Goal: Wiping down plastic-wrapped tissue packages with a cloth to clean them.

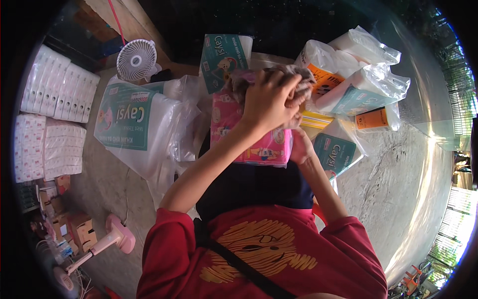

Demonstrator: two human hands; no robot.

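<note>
My left hand (271,99) is closed around a crumpled brownish-grey cloth (301,92), pressed on the top far side of a pink plastic-wrapped pack (274,149). The pack, printed with cartoon figures, rests over my lap. Against its right side, my right hand (300,146) grips the edge, its fingertips partly hidden by the pack. Just beyond that hand lies a yellow striped pack (317,119), partly covered by the cloth. A teal-and-white tissue pack (336,149) leans close to my right wrist.
Large clear-wrapped tissue bundles lie at left (124,119), far centre (224,57) and right (366,92), with an orange-labelled pack (323,74) among them. A small round fan (136,60) stands far left. White packs (57,84) are stacked at the left wall; a pink fan (117,234) stands nearer.
</note>
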